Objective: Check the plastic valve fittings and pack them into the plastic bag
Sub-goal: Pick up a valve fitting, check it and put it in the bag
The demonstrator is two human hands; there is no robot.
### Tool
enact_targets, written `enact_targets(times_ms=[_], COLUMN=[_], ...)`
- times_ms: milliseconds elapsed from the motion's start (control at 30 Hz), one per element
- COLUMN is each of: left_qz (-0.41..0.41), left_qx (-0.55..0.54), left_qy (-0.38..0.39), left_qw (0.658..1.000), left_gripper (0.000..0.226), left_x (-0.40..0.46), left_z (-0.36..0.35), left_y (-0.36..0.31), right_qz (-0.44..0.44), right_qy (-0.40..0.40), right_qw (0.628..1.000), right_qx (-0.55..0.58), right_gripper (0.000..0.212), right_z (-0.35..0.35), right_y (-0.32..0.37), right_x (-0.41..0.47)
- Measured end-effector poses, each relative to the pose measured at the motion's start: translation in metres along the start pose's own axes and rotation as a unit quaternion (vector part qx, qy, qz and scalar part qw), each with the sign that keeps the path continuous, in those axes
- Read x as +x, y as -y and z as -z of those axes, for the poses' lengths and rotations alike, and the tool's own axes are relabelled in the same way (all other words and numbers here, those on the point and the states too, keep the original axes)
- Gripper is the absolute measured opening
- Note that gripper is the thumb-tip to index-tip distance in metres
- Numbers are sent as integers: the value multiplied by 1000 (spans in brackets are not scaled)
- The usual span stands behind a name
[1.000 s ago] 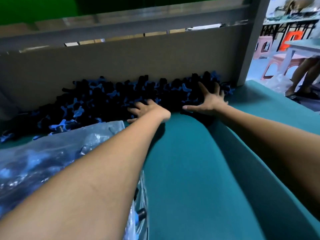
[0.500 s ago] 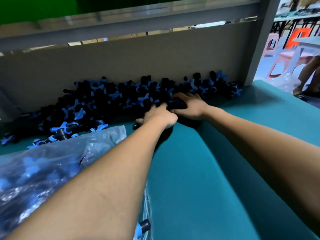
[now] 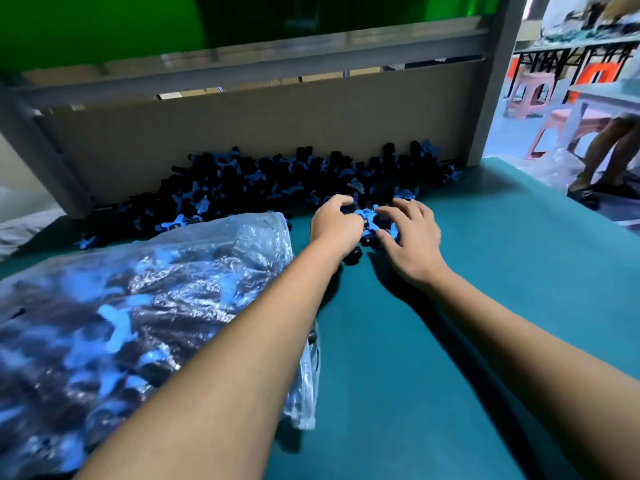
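Left hand and right hand close together on the tabletop, fingers curled over a small clump of valve fittings dragged clear of the big pile against the cardboard wall. Plastic bag, already well filled, lying just to the left. Best done by scooping only a handful, turning each blue handle into view for cracks or missing parts, then carrying low and sideways to the bag mouth. Risk: loose pieces rolling off underneath.
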State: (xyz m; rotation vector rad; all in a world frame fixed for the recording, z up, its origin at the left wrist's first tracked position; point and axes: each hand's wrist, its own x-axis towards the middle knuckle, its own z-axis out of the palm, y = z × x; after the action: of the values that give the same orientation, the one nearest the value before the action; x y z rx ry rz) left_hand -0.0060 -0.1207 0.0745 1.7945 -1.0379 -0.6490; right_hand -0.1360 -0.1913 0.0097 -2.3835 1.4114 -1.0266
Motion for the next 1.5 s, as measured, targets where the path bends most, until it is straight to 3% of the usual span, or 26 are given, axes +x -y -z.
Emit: enact_targets(times_ms=[100,233,500,567,633,667,733,800,900,967,1000,1133,1300,1400,1500], left_qz=[69,123,65,57,58,67,94,116,120,108,102,64,68,76,29], left_qx=[-26,-17,48,22,-8,-37,-128,-197,-230,-229,-233,-235,-278,-307,-248], left_qy=[-1,46,16,11,0,-1,25,60,86,82,74,49,18,37,69], left_qw=[997,991,997,998,998,997,987,972,962,964,964,969,958,948,966], left_gripper=[36,36,52,56,57,54,37,21,29,12,6,15,11,28,33], left_x=[-13,-31,-58,-62,-62,-61,-61,-63,-63,-66,-67,-65,-64,-63,-67], left_z=[9,16,35,41,46,48,51,53,50,47,46,48,50,54,53], left_y=[5,12,25,34,41,44,44,45,52,55,56,58,54,54,57], right_qz=[37,68,-19,-58,-124,-144,-161,-145,-129,-121,-118,-111,-103,-117,-137], right_qy=[-16,114,24,31,65,75,92,117,126,116,107,91,107,74,67], right_qw=[999,991,989,939,825,780,736,744,819,839,840,824,815,808,786], right_qx=[-17,-28,143,338,547,605,651,642,545,517,518,548,560,573,599], right_gripper=[33,39,41,32,22,21,22,24,24,20,17,8,16,9,8], right_z=[2,-4,-1,4,9,11,13,12,8,7,7,8,9,7,7], right_y=[20,42,42,44,45,44,43,43,41,40,40,39,38,41,41], right_x=[-28,-48,-71,-71,-69,-68,-67,-67,-69,-69,-70,-71,-72,-70,-69])
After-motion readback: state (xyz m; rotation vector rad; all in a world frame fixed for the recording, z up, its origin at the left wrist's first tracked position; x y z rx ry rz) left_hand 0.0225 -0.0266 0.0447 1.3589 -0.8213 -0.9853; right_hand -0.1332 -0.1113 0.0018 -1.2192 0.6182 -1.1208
